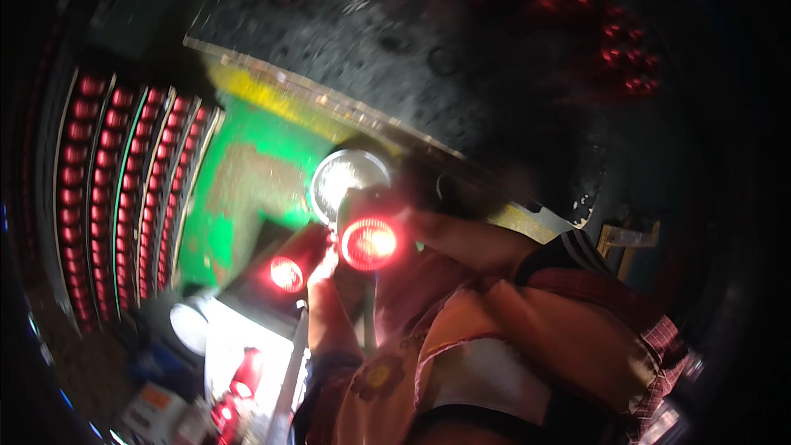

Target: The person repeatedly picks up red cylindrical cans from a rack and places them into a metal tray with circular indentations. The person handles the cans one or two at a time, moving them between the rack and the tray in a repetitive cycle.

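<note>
The fingers (pixel 330 252) of the left hand (pixel 323 270) lie between two red-glowing round pieces, just beside the smaller piece (pixel 287 274) and near the larger piece (pixel 368 243); I can't tell from here whether they're closed on either. The right hand (pixel 400 216) comes in at the larger one, but its fingers are lost in shadow and glare, so I can't judge that grip. Both pieces show their lit round ends, just below a glaring white disc (pixel 346 180), with a worn green panel (pixel 222 185) beyond. I'd say they're being handled under the light; the next move calls for a sure hold on each, without knocking them together. Off left, more red pieces (pixel 107 161) stand in rows.
</note>
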{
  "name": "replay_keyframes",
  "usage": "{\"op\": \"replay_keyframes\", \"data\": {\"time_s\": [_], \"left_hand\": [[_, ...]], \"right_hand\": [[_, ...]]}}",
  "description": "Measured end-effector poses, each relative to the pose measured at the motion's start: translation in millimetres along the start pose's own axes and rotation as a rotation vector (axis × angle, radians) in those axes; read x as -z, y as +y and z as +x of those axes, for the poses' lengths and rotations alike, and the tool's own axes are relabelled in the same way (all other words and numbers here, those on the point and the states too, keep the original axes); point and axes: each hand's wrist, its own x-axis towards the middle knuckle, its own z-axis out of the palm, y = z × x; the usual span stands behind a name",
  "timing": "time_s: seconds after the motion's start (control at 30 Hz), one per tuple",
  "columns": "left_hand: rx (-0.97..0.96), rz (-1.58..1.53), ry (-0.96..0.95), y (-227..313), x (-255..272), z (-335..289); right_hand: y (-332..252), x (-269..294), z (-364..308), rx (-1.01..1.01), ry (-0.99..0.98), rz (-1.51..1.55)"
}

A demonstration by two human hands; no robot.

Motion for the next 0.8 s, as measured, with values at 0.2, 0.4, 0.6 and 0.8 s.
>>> {"op": "replay_keyframes", "data": {"time_s": [0.2, 0.4, 0.6, 0.8], "left_hand": [[-0.339, 0.012, -0.046, 119, -136, -30], [-1.294, 1.014, -0.059, 167, -333, 27], [-1.472, 1.576, 0.220, 137, -416, 108], [-1.577, 1.367, 0.057, 107, -474, 48]], "right_hand": [[-179, -114, -80, 0.411, -0.003, -0.653], [-259, -158, -78, 1.139, 0.396, -1.995], [-278, -135, -15, 0.941, 0.562, -2.026], [-329, -153, -152, 1.339, 0.400, -2.184]]}}
